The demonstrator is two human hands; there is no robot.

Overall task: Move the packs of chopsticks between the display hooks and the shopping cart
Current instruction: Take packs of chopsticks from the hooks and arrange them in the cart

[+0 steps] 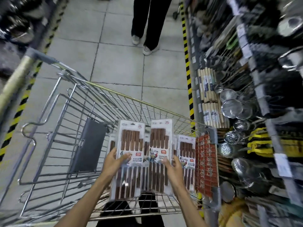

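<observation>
Several flat packs of brown chopsticks lie in the wire shopping cart, which fills the lower middle of the view. My left hand grips the left edge of one pack, thumb on its printed label. My right hand grips a second pack beside it, thumb on the front. Both packs are tilted up above the others. A further pack lies at the right, and edges of others show beneath. The display hooks are lost in the blurred shelving at the right.
A person's dark trousers and white shoes stand ahead in the tiled aisle. Shelving on the right holds metal strainers, ladles and bundled wooden sticks. A red sign hangs on the cart's right end. Yellow-black tape edges both shelf bases.
</observation>
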